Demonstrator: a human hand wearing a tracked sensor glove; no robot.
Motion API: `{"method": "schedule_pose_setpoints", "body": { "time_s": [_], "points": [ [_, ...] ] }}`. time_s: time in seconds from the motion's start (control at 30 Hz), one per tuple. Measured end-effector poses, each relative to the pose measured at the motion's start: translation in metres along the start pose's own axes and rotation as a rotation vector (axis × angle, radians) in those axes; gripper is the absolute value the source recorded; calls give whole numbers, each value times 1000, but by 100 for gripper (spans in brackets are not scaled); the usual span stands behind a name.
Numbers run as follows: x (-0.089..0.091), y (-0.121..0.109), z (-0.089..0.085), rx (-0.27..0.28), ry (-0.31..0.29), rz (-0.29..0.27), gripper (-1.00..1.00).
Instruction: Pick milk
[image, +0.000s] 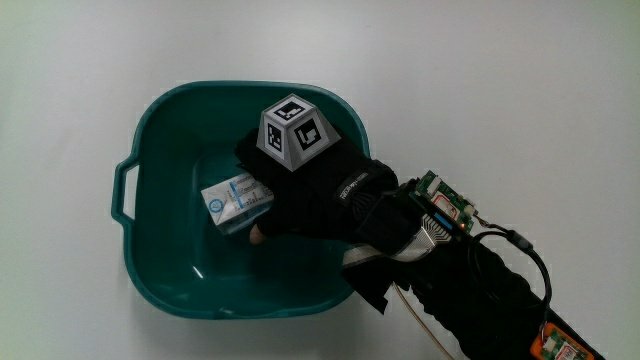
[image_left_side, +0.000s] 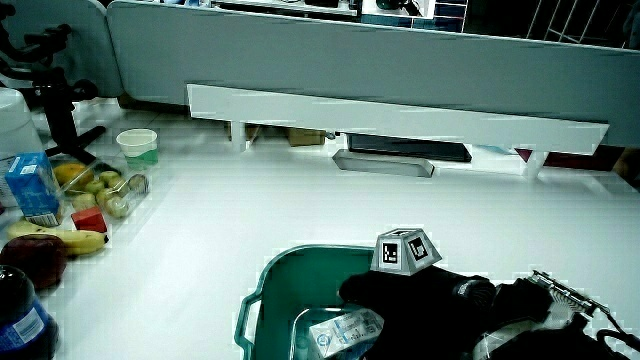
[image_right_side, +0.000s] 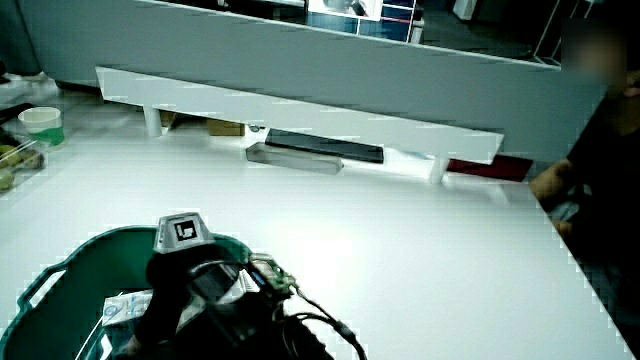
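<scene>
A teal basin sits on a white table; inside the basin the gloved hand reaches down, fingers curled around a small milk carton resting on the basin floor, apparently grasped but not yet lifted out
</scene>
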Motion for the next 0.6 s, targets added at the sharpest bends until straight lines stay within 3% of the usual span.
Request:
{"method": "schedule_pose_setpoints", "body": {
  "time_s": [0.27,0.6],
  "points": [
    [-1,0,0,32,-22,-14,59],
    [-6,-2,2,74,-77,22,83]
  ]
}}
